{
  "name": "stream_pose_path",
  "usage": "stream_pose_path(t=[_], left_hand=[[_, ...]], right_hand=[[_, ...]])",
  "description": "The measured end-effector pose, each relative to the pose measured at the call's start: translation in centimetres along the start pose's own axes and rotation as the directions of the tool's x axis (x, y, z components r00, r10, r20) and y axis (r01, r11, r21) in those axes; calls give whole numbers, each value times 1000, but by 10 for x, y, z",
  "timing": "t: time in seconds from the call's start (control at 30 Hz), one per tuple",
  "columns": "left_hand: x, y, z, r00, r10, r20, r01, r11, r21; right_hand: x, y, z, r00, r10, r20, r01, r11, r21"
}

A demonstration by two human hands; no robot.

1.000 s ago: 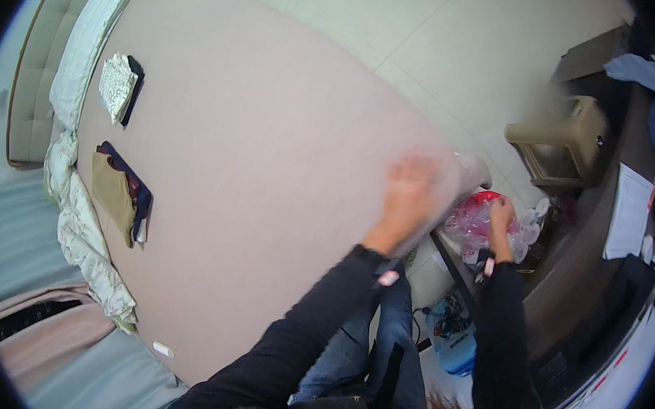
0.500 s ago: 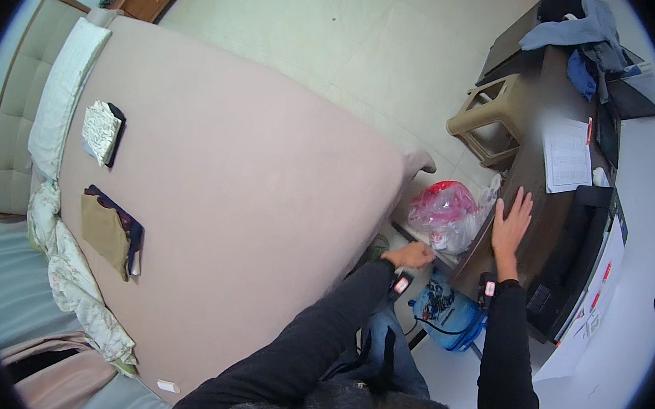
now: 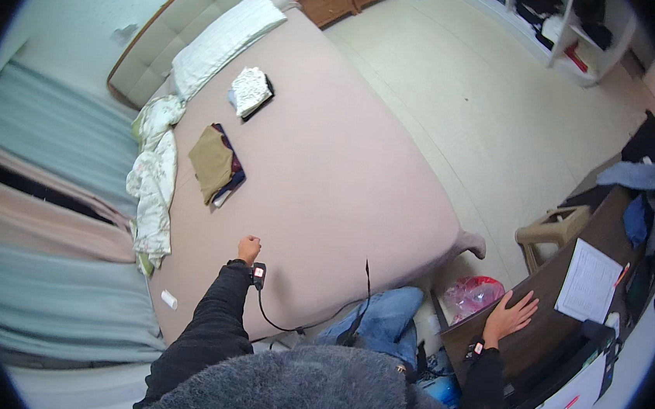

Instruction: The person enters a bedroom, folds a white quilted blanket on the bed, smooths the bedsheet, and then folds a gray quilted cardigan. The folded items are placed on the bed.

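Resting on the dark desk (image 3: 526,352) at near right, the right hand (image 3: 509,320) is splaying released fingers; over the bed (image 3: 346,167) at left, the left hand (image 3: 249,249) is hovering clenched, 2 clothing piles (image 3: 211,165) lying farther.

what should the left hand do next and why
Probably reach forward to the tan pile: the left hand is over the bed, that pile is the nearer of two ahead of it, and the right hand is spread over the desk, perhaps for support.
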State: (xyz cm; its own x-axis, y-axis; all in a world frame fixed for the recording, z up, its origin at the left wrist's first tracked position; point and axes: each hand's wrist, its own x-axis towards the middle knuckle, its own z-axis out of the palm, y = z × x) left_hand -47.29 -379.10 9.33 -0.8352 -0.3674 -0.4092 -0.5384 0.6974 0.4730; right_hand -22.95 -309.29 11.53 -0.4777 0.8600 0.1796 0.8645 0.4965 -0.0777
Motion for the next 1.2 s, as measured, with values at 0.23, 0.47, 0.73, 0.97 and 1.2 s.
stream_pose_path(t=[0.23,0.47,0.73,0.97,1.2], left_hand=[[-79,18,53,782,-106,614,6,987,162],[-60,103,108,550,168,818,-512,842,171],[31,333,121,354,86,931,-424,902,78],[36,567,248,398,159,904,-836,468,286],[61,673,359,25,228,973,-863,496,-94]], right_hand=[[1,-5,3,1000,22,-5,-22,997,-79],[-6,-15,-11,999,39,-31,-37,997,71],[-9,-15,-17,993,110,51,-120,952,281],[-8,-15,-34,968,241,75,-249,862,441],[-4,-22,-42,855,290,429,-407,889,211]])
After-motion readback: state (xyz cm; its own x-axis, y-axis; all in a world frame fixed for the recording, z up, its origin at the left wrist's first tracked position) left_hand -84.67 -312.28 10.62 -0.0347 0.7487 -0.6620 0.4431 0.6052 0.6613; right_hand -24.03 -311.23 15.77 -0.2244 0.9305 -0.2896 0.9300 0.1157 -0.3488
